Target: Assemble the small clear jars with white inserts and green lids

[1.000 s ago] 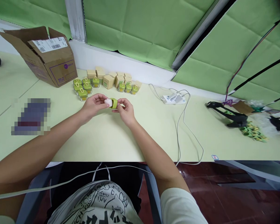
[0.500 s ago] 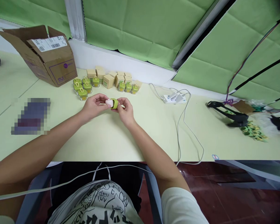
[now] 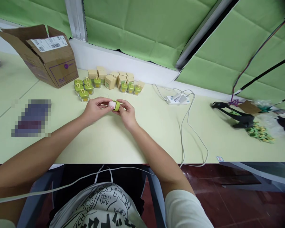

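Observation:
Above the middle of the table, my left hand (image 3: 95,109) is closed, pinching a small pale pink-white piece (image 3: 112,104) between thumb and fingers. My right hand (image 3: 127,114) grips a green ring-shaped piece (image 3: 117,106) by its right side. The pale piece touches the ring's left side; how far it reaches inside I cannot tell. Just beyond my left hand stand several small clear jars with green looped lids (image 3: 83,94). Three similar green-lidded jars (image 3: 130,88) are farther right, in front of several small beige boxes (image 3: 110,82).
An open cardboard box (image 3: 61,71) stands at the back left, with a pixelated dark patch (image 3: 33,118) nearer me. Right of my hands lies a white power strip (image 3: 178,99) with trailing cables. Black objects (image 3: 242,118) and a bag of green pieces (image 3: 260,133) lie far right.
My left hand has shifted slightly right, bringing the pale piece closer against the green ring. My right hand has barely moved and keeps its grip.

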Demonstrator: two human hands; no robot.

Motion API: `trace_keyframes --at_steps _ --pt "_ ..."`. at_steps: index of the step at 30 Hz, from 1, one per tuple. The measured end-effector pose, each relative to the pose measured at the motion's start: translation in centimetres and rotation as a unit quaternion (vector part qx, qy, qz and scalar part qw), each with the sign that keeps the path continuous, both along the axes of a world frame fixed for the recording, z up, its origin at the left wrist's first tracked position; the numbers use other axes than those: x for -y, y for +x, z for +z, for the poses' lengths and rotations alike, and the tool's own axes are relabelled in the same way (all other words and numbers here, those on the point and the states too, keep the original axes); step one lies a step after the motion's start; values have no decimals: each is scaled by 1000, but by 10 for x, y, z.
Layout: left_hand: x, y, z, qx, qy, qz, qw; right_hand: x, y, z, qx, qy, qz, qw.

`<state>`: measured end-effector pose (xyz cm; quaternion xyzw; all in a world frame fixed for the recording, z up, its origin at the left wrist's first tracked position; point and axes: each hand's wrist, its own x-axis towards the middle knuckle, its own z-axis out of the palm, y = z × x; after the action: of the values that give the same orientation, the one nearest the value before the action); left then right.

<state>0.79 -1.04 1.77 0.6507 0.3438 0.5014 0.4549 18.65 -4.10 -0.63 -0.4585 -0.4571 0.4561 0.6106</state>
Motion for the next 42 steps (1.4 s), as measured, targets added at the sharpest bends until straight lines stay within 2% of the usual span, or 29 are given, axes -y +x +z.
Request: trace_keyframes --at_steps 4,12,17,22,32,42 --pt "3 0 3 -15 30 3 999 1 0 1 -2 3 -2 1000" --pt "2 -1 4 -15 32 -12 999 5 1 9 -36 -7 20 999" --pt "3 -2 5 -12 16 -17 1000 11 2 18 -89 -11 67 994" --pt "5 -1 7 -14 28 -18 999 16 2 23 -75 11 101 992" --pt "11 -1 14 -24 63 -14 998 17 3 27 -71 -2 97 993" --pt "17 0 17 -35 62 -6 997 18 3 27 -66 2 93 993"
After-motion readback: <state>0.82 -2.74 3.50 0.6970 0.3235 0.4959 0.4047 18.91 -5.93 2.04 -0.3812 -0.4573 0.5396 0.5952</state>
